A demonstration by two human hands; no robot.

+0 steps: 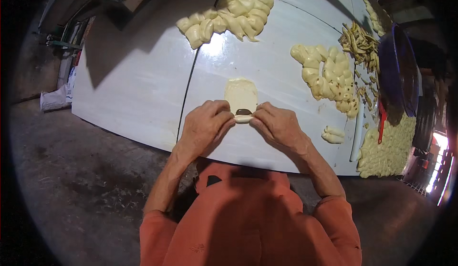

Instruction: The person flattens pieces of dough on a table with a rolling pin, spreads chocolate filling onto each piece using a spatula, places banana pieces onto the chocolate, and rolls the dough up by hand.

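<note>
In the head view, a person in an orange shirt (229, 218) is working at a white worktop (133, 84), where a flattened sheet of dough (241, 92) is lying directly ahead, its near edge curling into a narrow roll. The left hand (204, 125) is pinching the roll's left end, its fingers closing narrowly on the dough; the right hand (280, 125) is gripping the right end the same way. A dark brown lump (244, 111) is sitting on the sheet, just beyond the rolled edge. Pale dough pieces (241, 13) are clustering at the far side, and a spotted batch (329, 75) is spreading to the right. Two short rolls (333, 134) are resting side by side nearer the person, while a purple basin (390, 65) is standing at the right, near a red utensil (382, 122).
</note>
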